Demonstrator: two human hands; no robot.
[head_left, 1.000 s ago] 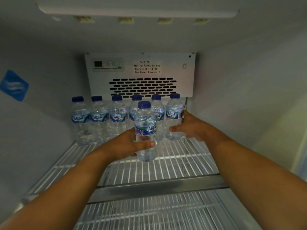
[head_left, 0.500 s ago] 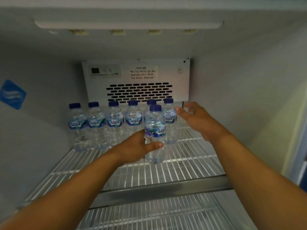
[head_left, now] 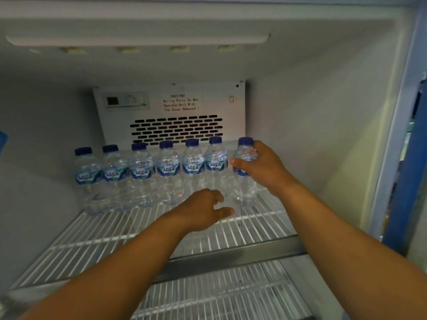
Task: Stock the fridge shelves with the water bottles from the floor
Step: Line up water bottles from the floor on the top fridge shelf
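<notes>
Several clear water bottles (head_left: pixel 168 172) with blue caps and blue labels stand in a row at the back of the white wire fridge shelf (head_left: pixel 120 234). My right hand (head_left: pixel 265 168) grips the rightmost bottle (head_left: pixel 245 192) around its upper half; that bottle stands upright at the right end of the row. My left hand (head_left: pixel 203 210) hovers low over the shelf just in front of the row, fingers loosely curled, holding nothing.
A grey vent panel (head_left: pixel 175 112) with a caution notice covers the back wall above the bottles. The fridge side walls close in left and right. A metal front rail (head_left: pixel 231 262) edges the shelf, with another wire shelf (head_left: pixel 219 296) below. A blue door frame (head_left: pixel 406 181) stands at the far right.
The bottle that my left hand held in front of the row now stands at the row's right end in my right hand's grip. My left hand has let go and dropped lower.
</notes>
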